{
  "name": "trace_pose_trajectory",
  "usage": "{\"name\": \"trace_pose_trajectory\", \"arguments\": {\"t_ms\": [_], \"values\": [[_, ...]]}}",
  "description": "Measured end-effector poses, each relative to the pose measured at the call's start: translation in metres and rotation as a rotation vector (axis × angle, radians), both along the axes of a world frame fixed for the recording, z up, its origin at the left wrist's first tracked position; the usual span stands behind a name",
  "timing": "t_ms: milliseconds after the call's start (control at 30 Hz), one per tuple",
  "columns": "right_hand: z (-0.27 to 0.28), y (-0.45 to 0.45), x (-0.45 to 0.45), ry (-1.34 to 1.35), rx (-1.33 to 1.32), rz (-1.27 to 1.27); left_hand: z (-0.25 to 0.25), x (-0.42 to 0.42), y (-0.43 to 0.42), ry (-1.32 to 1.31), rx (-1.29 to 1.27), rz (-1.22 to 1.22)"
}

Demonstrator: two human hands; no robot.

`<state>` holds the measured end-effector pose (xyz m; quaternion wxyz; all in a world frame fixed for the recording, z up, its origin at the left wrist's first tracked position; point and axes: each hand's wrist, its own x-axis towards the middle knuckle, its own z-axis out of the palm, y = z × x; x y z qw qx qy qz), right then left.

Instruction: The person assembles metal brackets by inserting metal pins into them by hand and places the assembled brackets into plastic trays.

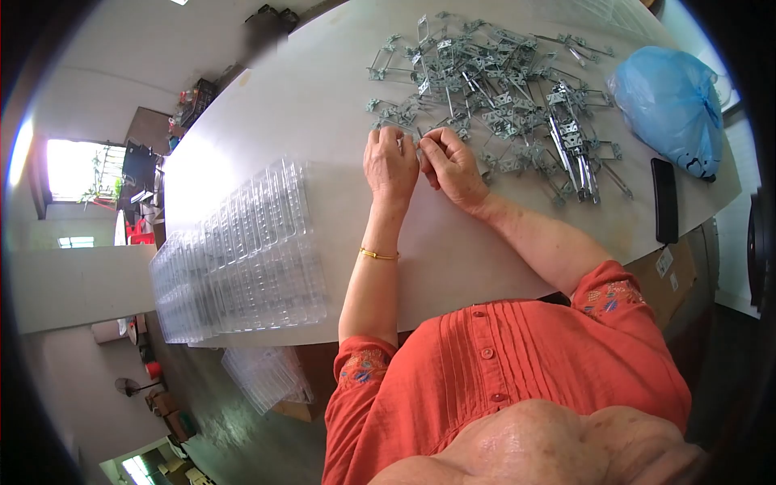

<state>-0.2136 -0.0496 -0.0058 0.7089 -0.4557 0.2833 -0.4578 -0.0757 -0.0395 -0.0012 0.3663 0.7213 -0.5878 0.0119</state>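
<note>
My left hand point(390, 164) and my right hand point(455, 170) meet over the table, at the near left edge of a heap of metal bracket parts point(505, 101). The fingers of both hands are closed in a pinch, fingertips almost touching. Between them shows a sliver of a small grey metal piece point(419, 133); most of it is hidden by the fingers. The heap is a tangle of silvery plates with holes and thin rods. Longer metal rails point(572, 149) lie at its right side.
Stacked clear plastic trays point(250, 250) cover the left of the pale table point(339, 97). A tied blue plastic bag point(667, 105) and a black phone point(664, 200) lie on the right. More clear trays point(267, 376) sit below the table edge, and a cardboard box point(671, 283) stands at lower right.
</note>
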Motion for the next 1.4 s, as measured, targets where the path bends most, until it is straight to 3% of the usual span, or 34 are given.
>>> {"name": "trace_pose_trajectory", "arguments": {"t_ms": [367, 467, 567, 600, 700, 800, 1100, 1400], "values": [[0.003, 0.001, -0.001, 0.020, -0.023, 0.026, -0.002, 0.003, 0.026, -0.300, -0.159, 0.100], [0.004, 0.002, 0.000, 0.023, -0.021, 0.018, 0.009, 0.006, 0.034, -0.113, -0.182, 0.084], [0.003, 0.002, -0.002, 0.010, 0.001, 0.012, 0.035, -0.005, 0.051, 0.355, -0.232, -0.024], [0.003, 0.002, -0.001, -0.001, 0.007, 0.017, 0.035, -0.002, 0.056, 0.403, -0.219, -0.060], [0.004, 0.001, -0.001, 0.029, -0.043, 0.018, 0.040, -0.004, 0.073, 0.946, -0.186, -0.209], [0.007, 0.003, 0.001, 0.014, -0.038, -0.011, 0.033, 0.000, 0.084, 1.178, -0.126, -0.349], [-0.005, -0.009, -0.001, -0.170, 0.083, 0.008, 0.012, 0.011, 0.093, 1.520, 0.007, -0.518], [-0.003, -0.004, 0.002, -0.141, -0.076, 0.006, 0.004, 0.024, 0.091, 1.779, 0.127, -0.661]]}}
